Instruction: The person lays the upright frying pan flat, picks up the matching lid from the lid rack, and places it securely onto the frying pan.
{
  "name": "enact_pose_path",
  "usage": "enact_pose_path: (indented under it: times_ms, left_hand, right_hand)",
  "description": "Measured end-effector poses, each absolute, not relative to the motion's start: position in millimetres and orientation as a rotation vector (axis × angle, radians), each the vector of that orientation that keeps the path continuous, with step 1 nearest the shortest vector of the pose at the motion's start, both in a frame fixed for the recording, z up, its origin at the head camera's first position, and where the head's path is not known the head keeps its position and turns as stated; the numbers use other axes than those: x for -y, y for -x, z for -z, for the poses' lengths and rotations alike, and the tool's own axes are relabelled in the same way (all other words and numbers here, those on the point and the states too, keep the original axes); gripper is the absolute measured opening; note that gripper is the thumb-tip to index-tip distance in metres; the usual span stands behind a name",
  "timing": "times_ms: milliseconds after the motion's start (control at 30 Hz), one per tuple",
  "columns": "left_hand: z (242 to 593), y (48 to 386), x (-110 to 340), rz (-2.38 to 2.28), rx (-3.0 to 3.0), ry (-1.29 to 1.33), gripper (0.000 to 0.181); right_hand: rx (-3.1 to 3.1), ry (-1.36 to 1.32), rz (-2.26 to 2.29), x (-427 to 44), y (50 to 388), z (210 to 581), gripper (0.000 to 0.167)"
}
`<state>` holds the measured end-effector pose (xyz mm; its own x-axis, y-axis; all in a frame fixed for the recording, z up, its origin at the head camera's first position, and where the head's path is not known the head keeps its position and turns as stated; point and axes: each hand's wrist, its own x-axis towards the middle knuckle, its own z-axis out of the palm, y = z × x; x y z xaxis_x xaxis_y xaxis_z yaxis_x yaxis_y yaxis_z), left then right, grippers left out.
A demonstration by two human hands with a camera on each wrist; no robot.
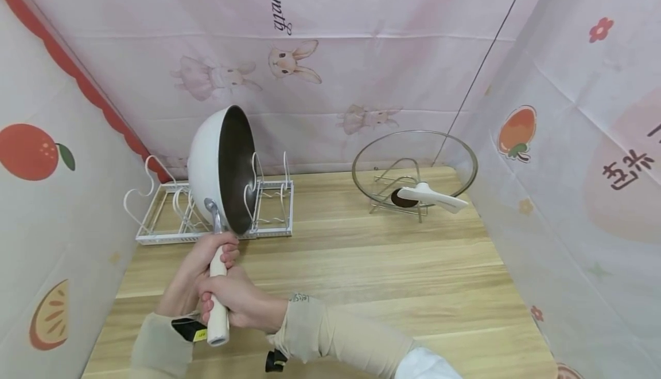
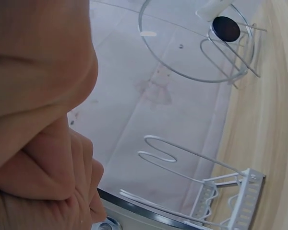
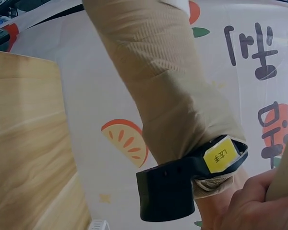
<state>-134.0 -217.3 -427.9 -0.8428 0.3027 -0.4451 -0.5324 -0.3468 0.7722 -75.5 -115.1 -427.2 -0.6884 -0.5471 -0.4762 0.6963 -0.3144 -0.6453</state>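
Both together, the person's hands are wrapped round one pale handle [image 1: 219, 321]; the left hand [image 1: 209, 254] grips it nearer the pan, its fingers curled over; the right hand [image 1: 238, 297] holds it just below the left one, close against it, fingers and thumb likewise curled round; the handle's butt sticks out beyond the right hand toward the person. Just ahead of the left hand stands the pan [image 1: 234, 167], white outside and dark inside, tipped up on its side with its open mouth facing to the right; it is among the wire loops of a white rack [image 1: 165, 238], which spreads to either side ahead of the left hand; whether the rack bears its weight I cannot tell. Well apart from the right hand, ahead and to its right, a glass lid [image 1: 446, 161] with a white grip [image 1: 436, 197] leans on a metal wire stand [image 1: 420, 213]; below both hands lies a wooden tabletop [image 1: 387, 276]; beyond them hangs a pink printed cloth [image 1: 335, 12].
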Motion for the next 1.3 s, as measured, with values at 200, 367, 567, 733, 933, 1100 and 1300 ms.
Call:
enact_pose_path:
  times_ms: [200, 367, 567, 733, 933, 1100, 1300]
  left_hand:
    - [419.6, 131.0, 216.0, -2.208, -1.427, 0.32, 0.032]
    - [416.1, 128.4, 215.8, -2.206, -1.458, 0.332, 0.034]
    - [411.9, 126.1, 214.7, -2.201, -1.482, 0.336, 0.033]
    - [407.1, 123.6, 212.8, -2.219, -1.474, 0.334, 0.03]
    - [401.9, 121.0, 208.7, -2.224, -1.518, 0.339, 0.025]
    - [398.9, 119.1, 206.7, -2.212, -1.538, 0.335, 0.019]
    - [395.4, 116.7, 204.6, -2.224, -1.543, 0.326, 0.019]
  right_hand:
    - [-1.093, -0.197, 2.056, 112.8, 73.3, 418.9, 0.025]
    - [-1.094, -0.176, 2.054, 112.6, 71.4, 416.5, 0.026]
    - [-1.093, -0.159, 2.053, 111.8, 69.8, 414.2, 0.026]
    - [-1.091, -0.149, 2.045, 109.7, 68.1, 411.0, 0.024]
    - [-1.089, -0.126, 2.043, 105.8, 66.7, 407.2, 0.026]
    - [-1.09, -0.11, 2.044, 103.6, 64.9, 404.8, 0.023]
    - [-1.083, -0.11, 2.038, 100.6, 61.8, 401.7, 0.026]
